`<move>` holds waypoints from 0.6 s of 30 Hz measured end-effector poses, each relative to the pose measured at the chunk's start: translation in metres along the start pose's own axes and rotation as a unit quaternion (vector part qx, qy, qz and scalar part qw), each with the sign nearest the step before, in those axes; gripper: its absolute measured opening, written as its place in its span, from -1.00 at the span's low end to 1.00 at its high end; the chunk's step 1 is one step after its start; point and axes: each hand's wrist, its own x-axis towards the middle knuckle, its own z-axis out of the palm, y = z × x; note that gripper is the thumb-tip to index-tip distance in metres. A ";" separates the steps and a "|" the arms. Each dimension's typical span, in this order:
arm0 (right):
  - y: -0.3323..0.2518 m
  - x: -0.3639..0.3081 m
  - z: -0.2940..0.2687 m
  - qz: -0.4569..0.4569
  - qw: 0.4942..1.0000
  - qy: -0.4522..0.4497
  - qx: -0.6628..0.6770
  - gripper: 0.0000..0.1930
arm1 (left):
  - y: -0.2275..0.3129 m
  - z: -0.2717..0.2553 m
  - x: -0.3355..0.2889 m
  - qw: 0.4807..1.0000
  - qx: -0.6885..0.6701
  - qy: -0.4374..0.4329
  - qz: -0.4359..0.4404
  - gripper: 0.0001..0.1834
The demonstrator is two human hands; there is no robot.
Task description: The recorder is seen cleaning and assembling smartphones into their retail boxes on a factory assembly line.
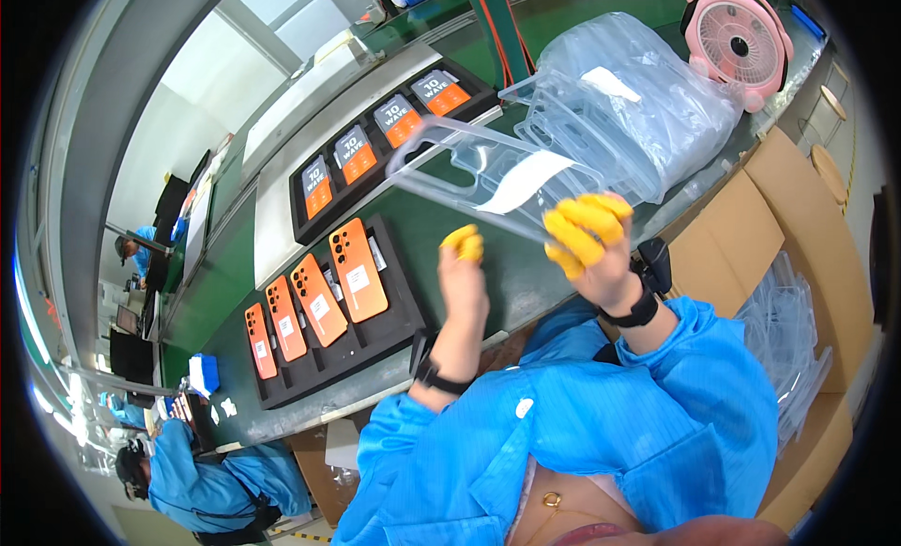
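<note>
My right hand [596, 238], with yellow finger covers, is closed on the near right end of a clear moulded plastic tray [462, 161]. The tray tilts above the green bench and carries a white label [527, 182]. Left of it, my left hand [463, 269] is raised with its yellow-covered fingers curled together. Whether anything sits in those fingers is hidden. Beside that hand lies a black tray [392, 338] holding several orange phones [358, 278], camera lenses up, with white stickers on their backs.
Behind the phones, another black tray [324, 225] holds several black-and-orange packs [354, 153]. More clear trays [601, 142], a large plastic bag [648, 67] and a pink fan [741, 46] occupy the right side. A cardboard box [815, 292] containing clear plastic stands lower right. A co-worker [211, 476] sits at left.
</note>
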 end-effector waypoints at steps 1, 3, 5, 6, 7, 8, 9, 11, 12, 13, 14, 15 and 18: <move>-0.004 -0.004 -0.009 -0.027 0.999 0.021 0.002 -0.67 | 0.007 -0.015 -0.010 0.985 -0.170 0.005 0.004 -0.77; -0.001 -0.033 -0.016 -0.105 0.992 -0.040 0.050 -0.71 | 0.012 -0.060 -0.017 0.970 -0.237 0.007 0.057 -0.77; -0.005 -0.042 -0.005 -0.070 0.947 -0.247 0.192 -0.71 | 0.035 -0.090 -0.030 0.957 -0.269 0.072 0.086 -0.78; 0.002 -0.058 -0.001 -0.150 0.908 -0.379 0.098 -0.70 | 0.036 -0.106 -0.034 0.956 -0.251 0.103 0.111 -0.82; 0.004 -0.058 -0.006 -0.109 0.925 -0.333 0.149 -0.73 | 0.043 -0.111 -0.039 0.956 -0.224 0.127 0.138 -0.83; 0.005 -0.046 -0.013 -0.101 0.958 -0.239 0.125 -0.75 | 0.048 -0.116 -0.040 0.957 -0.212 0.127 0.152 -0.82; -0.002 -0.033 -0.028 -0.087 0.980 -0.147 0.105 -0.76 | 0.050 -0.121 -0.049 0.958 -0.196 0.132 0.160 -0.82; -0.012 -0.029 -0.040 -0.078 0.994 -0.047 0.053 -0.77 | 0.049 -0.123 -0.061 0.957 -0.192 0.134 0.169 -0.81; -0.014 -0.030 -0.028 -0.078 0.985 -0.127 0.090 -0.77 | 0.051 -0.122 -0.060 0.956 -0.191 0.121 0.184 -0.81; -0.012 -0.037 -0.009 -0.082 0.967 -0.205 0.130 -0.77 | 0.050 -0.122 -0.060 0.955 -0.193 0.124 0.186 -0.81; -0.010 -0.048 0.001 -0.035 0.936 -0.309 0.167 -0.81 | 0.047 -0.123 -0.059 0.963 -0.182 0.115 0.164 -0.81; -0.008 -0.046 0.001 -0.041 0.934 -0.313 0.168 -0.81 | 0.044 -0.123 -0.060 0.969 -0.174 0.110 0.140 -0.81; -0.004 -0.031 0.002 0.394 0.819 -0.229 0.348 -0.80 | 0.033 -0.138 -0.047 0.980 -0.025 0.106 0.164 -0.78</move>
